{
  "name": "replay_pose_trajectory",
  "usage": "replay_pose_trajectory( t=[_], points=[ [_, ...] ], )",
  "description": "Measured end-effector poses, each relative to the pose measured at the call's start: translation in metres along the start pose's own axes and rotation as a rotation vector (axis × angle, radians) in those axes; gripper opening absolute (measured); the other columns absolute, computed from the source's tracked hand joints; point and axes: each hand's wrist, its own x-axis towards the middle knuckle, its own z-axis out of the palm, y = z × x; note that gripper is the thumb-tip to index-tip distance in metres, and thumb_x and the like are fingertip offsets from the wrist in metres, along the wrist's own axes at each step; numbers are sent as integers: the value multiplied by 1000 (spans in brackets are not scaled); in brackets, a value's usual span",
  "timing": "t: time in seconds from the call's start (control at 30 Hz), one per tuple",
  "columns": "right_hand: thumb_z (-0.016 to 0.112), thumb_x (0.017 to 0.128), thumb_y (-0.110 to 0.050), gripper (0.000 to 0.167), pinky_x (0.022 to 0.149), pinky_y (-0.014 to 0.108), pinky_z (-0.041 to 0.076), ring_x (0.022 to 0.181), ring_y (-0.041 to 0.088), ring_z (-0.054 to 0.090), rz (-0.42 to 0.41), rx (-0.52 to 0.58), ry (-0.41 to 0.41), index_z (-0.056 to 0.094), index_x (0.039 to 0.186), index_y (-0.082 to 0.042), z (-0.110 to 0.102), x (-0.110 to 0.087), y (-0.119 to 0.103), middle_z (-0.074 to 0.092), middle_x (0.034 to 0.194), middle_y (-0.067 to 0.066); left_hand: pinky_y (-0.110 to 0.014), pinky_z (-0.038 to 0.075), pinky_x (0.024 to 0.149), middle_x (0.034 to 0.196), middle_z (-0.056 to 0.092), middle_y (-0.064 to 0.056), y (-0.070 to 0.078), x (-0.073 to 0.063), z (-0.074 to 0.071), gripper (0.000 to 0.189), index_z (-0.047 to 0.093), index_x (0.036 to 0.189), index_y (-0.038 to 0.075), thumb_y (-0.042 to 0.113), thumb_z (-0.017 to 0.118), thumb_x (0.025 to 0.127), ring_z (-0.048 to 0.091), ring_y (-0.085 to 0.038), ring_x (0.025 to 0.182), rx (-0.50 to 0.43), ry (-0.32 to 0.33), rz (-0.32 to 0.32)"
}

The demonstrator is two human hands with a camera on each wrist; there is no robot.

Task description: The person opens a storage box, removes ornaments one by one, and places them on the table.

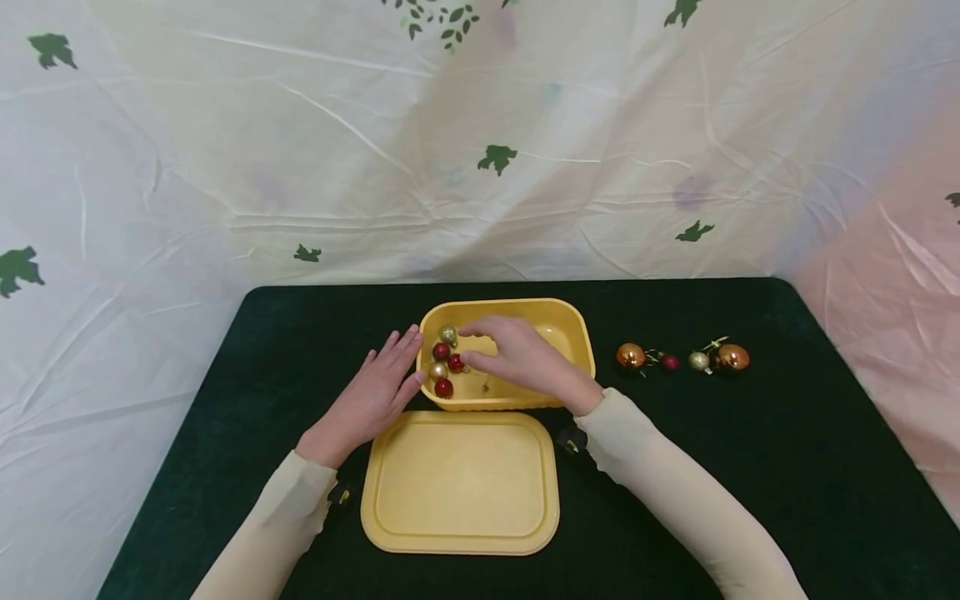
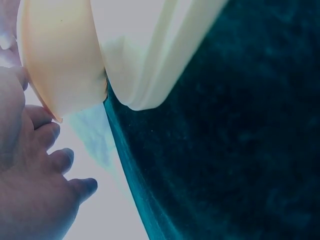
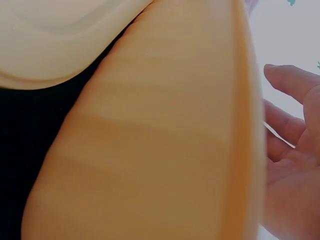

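A yellow plastic box [image 1: 573, 333] stands near the middle of the table with small Christmas baubles grouped at its left end: a glittery gold bauble [image 1: 447, 334], a plain gold bauble [image 1: 438, 372] and red baubles [image 1: 444, 388]. My left hand [image 1: 378, 387] touches the box's left rim with its fingers stretched out; the left wrist view shows the fingertips [image 2: 47, 134] against the outer wall. Over the inside of the box reaches my right hand [image 1: 517, 354], thumb and fingers apart, fingertips beside the glittery gold bauble. Nothing shows between those fingers [image 3: 287, 80] in the right wrist view.
A pale yellow lid [image 1: 460, 483] lies flat in front of the box. To the right on the dark green cloth [image 1: 675, 467] are copper baubles [image 1: 631, 356], a small red bauble [image 1: 670, 362] and a small gold bauble [image 1: 699, 361]. A leaf-patterned curtain [image 1: 570, 167] hangs behind.
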Motion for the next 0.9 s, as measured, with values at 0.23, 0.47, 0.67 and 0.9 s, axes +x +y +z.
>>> replay_pose_trajectory(
  t=[0.23, 0.47, 0.67, 0.9],
  points=[
    [72, 99, -29, 43, 109, 43, 48, 125, 25, 63, 29, 22, -74, 67, 135, -5, 10, 7, 6, 68, 134, 8, -62, 13, 124, 174, 11, -2, 0, -1, 1, 66, 20, 167, 13, 41, 43, 112, 9, -33, 159, 5, -5, -10],
    [72, 99, -29, 42, 110, 41, 48, 124, 22, 63, 52, 4, -102, 68, 134, -6, 17, 12, 7, 69, 133, 6, -64, 15, 123, 173, 12, -3, -1, -1, 2, 65, 21, 166, 12, 40, 43, 112, 11, -34, 159, 11, 8, -4],
    [72, 100, -28, 40, 109, 40, 48, 122, 21, 64, 54, -14, -118, 69, 133, -7, 21, 18, 8, 70, 132, 5, -65, 15, 122, 174, 11, -3, 0, 0, 1, 66, 19, 167, 12, 41, 42, 112, 9, -34, 159, 7, -4, -11],
    [72, 99, -28, 38, 107, 37, 49, 112, 16, 64, 81, -10, -171, 69, 133, -9, 23, 24, 9, 70, 129, 3, -67, 15, 121, 174, 10, -2, 0, 0, 0, 66, 19, 167, 12, 41, 42, 112, 8, -34, 159, 5, -11, -12]
  ],
)
